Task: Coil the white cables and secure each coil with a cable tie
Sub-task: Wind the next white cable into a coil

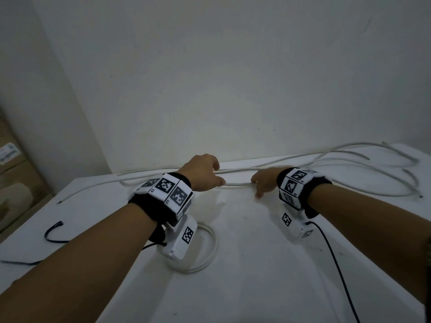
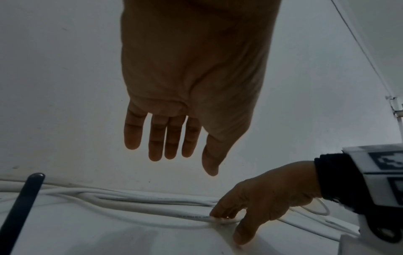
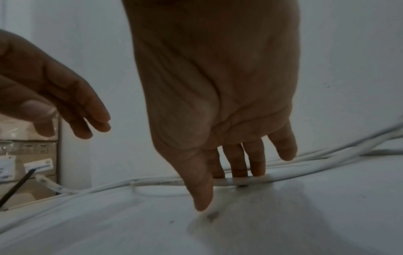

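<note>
A long white cable (image 1: 238, 183) runs along the far edge of the white table (image 1: 256, 287) and loops loosely at the far right (image 1: 373, 157). My right hand (image 1: 256, 185) is down on it: its fingertips (image 3: 240, 174) rest on the cable (image 3: 161, 182), and the thumb stands on the table in front. My left hand (image 1: 219, 176) hovers just above the cable with straight fingers (image 2: 156, 146) and holds nothing. A finished white coil (image 1: 211, 250) lies under my left wrist. A black cable tie (image 1: 52, 231) lies at the left.
Cardboard boxes (image 1: 14, 173) stand beyond the table's left edge. A plain wall rises right behind the cables. A black wire (image 1: 335, 264) trails from my right wrist camera across the near right of the table. A second black strip (image 1: 21, 262) lies at the near left.
</note>
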Demonstrator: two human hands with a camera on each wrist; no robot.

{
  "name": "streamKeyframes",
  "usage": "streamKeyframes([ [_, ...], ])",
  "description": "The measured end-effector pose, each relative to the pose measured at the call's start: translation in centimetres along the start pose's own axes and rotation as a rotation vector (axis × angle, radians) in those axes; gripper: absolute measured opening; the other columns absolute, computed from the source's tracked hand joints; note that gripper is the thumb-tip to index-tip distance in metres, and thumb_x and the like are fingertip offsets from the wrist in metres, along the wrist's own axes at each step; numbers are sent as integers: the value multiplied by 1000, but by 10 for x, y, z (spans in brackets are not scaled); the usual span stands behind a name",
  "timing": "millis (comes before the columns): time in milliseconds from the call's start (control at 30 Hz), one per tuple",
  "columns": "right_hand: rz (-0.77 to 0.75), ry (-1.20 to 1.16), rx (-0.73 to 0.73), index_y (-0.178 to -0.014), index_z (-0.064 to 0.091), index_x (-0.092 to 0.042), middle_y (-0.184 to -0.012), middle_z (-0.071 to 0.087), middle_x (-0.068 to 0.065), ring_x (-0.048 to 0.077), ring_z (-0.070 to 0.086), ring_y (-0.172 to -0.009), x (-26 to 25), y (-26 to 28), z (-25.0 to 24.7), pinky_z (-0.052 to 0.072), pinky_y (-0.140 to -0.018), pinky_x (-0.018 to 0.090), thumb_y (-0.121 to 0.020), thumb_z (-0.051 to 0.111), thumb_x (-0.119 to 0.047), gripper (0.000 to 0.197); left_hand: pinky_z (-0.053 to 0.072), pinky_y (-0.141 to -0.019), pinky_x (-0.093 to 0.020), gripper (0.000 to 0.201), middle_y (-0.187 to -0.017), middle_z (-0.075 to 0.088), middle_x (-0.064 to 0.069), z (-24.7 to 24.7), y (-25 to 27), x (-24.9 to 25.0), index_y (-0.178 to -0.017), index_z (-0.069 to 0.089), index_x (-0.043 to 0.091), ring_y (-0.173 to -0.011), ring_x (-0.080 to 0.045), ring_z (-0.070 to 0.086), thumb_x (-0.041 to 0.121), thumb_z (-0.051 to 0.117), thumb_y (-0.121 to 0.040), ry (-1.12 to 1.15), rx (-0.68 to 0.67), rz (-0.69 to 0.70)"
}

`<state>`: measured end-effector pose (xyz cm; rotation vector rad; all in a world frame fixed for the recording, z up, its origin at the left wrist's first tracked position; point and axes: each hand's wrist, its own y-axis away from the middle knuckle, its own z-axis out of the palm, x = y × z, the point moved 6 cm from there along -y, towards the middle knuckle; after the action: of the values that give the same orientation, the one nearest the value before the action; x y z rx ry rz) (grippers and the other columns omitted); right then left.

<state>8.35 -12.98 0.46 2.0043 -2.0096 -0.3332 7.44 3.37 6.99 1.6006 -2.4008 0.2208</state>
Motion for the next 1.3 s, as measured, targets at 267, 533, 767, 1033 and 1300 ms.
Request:
streamKeyframes([
  [267,-135,-65,118,-99,57,-10,-112,67,14,23,58,-83,4,15,-25,44,-65,25,-94,49,-12,10,41,-94,-31,59,-137,47,-6,2,0,-2,-137,43,15,-119,-22,49,29,70,-86,6,-14,-11],
  [533,-174,-295,510,-94,55,-15,-77,55,-1,19,52,-72,29,58,-104,37,-55,25,-100,43,-16,13,39,-102,-40,80,-143,40,-11,-16,0,-3,-146,26,16,-128,-27,42,30,73,-83,46,98,-8],
  [767,-192,-419,887,-95,60,-9,-73,51,0,13,42,-61,51,101,-157,32,-50,23,-97,43,-8,17,33,-109,-41,88,-151,31,-15,-43,-2,-13,-151,15,14,-137,-30,32,31,71,-85,143,222,-44],
  [1033,-247,-529,1203,-98,61,-7,-76,55,5,16,42,-62,60,148,-198,30,-50,21,-100,45,-20,20,44,-81,-28,29,-109,65,-7,-37,3,1,-113,58,9,-101,-24,61,32,54,-97,395,191,7],
  [1300,-95,-468,956,-94,53,-19,-88,59,2,21,58,-78,96,140,-177,45,-63,27,-93,55,-18,2,46,-54,-32,35,-71,48,-7,-75,-6,13,-74,46,16,-56,-20,45,36,39,-102,969,535,-34],
])
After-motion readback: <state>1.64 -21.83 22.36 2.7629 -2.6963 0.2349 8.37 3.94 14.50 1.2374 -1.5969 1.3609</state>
